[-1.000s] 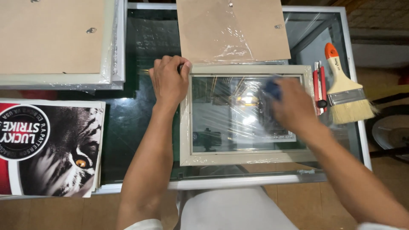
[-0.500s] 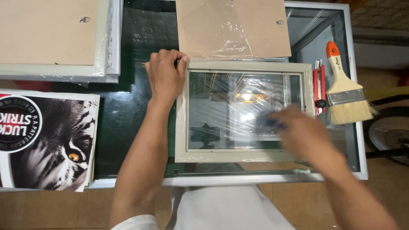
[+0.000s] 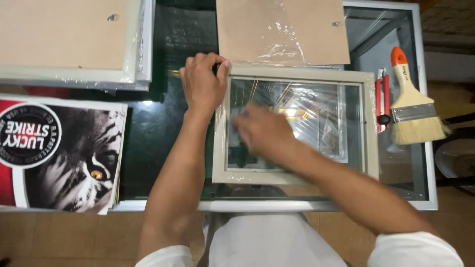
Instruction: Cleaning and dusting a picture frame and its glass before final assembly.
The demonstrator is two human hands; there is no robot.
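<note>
Right hand (image 3: 262, 129) has swept from the right part of the glass, across the lower edge half a second ago, to the left part; blurred, so wiping strokes look ongoing. Fingers seem curled over something; earlier views showed a blue thing there, now cannot tell. Left hand (image 3: 203, 81) unmoved, clenched on the top-left corner of the frame (image 3: 368, 123), pinning it flat on the glass table (image 3: 425, 198).
Poster (image 3: 59, 153) at left: rectangular, red and black-white, tiger face, round black emblem. Brown boards wrapped in clear film: one top left (image 3: 64, 34), one above the frame (image 3: 282, 29). Brush (image 3: 413, 106) and red cutter (image 3: 382, 99) to the right
</note>
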